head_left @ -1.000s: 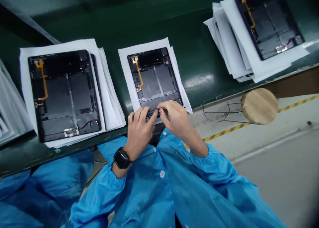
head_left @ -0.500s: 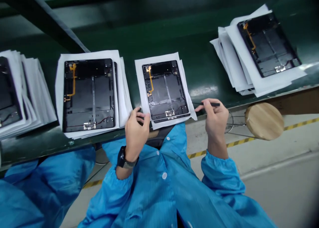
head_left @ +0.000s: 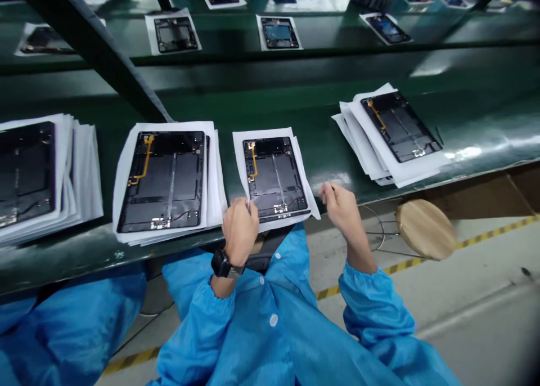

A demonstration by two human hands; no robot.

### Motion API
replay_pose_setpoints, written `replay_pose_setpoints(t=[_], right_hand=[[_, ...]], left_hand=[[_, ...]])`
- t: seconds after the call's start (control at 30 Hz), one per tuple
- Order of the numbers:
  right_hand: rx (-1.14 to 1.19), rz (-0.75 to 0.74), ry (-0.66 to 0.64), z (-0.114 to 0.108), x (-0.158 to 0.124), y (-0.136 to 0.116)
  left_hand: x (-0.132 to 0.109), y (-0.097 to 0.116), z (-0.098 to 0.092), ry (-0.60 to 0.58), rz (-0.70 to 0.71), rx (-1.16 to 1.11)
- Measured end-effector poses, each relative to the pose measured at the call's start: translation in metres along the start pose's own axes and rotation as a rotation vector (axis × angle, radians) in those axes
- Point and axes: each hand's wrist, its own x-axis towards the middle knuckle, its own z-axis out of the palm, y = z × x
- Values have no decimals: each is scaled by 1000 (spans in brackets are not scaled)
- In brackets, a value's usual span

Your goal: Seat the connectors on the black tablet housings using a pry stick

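Note:
An open black tablet shell (head_left: pixel 274 178) with an orange flex cable lies on a white sheet (head_left: pixel 239 149) at the near edge of the green belt (head_left: pixel 295 102). My left hand (head_left: pixel 239 227), with a black watch on the wrist, is curled over the sheet's near-left corner by the shell. To the right of the sheet, just off its near-right corner, my right hand (head_left: pixel 341 206) hovers with its fingers pinched together. What they hold is too small to make out. Both my sleeves are blue.
A taller pile of shells and sheets (head_left: pixel 164 178) sits left of my hand, another (head_left: pixel 29 172) further left, a third (head_left: pixel 399 127) to the right. A round wooden stool (head_left: pixel 424 228) stands right. Another person's blue garment (head_left: pixel 63 324) is lower left. A far belt carries devices (head_left: pixel 278 32).
My hands left the shell's near edge. The right one drew off to the right with a thin black tool, now out of sight. The left one shifted to the sheet's corner. The view tilted up.

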Motion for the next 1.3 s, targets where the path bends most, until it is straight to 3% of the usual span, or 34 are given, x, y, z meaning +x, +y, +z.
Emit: replay_pose_setpoints(t=[0.13, 0.2, 0.33, 0.5, 0.67, 0.83, 0.97, 1.07, 1.17, 1.3], right_hand=[[-91, -1, -59, 11, -4, -10], [-69, 37, -79, 17, -7, -9], [85, 102, -102, 19, -12, -5], [409, 149, -158, 13, -11, -12], [853, 335, -214, 24, -24, -47], [1071, 323, -368, 55, -26, -96], [1223, 259, -439, 83, -5, -141], [1271, 263, -491, 100, 12, -174], [1249, 247, -573, 109, 18, -195], [1226, 260, -734, 122, 12, -203]], left_hand=[[9, 7, -6, -58, -86, -467], [14, 9, -8, -113, -135, -596], [20, 14, -9, -175, -205, -866], [21, 21, -22, -325, -150, -1069], [32, 23, -63, -422, -73, -1168], [50, 15, -132, -467, 61, -1158], [58, -6, -193, -474, 164, -1117], [59, -37, -224, -386, 138, -1054], [53, -76, -236, -291, 69, -1001], [39, -128, -234, -235, -55, -950]])
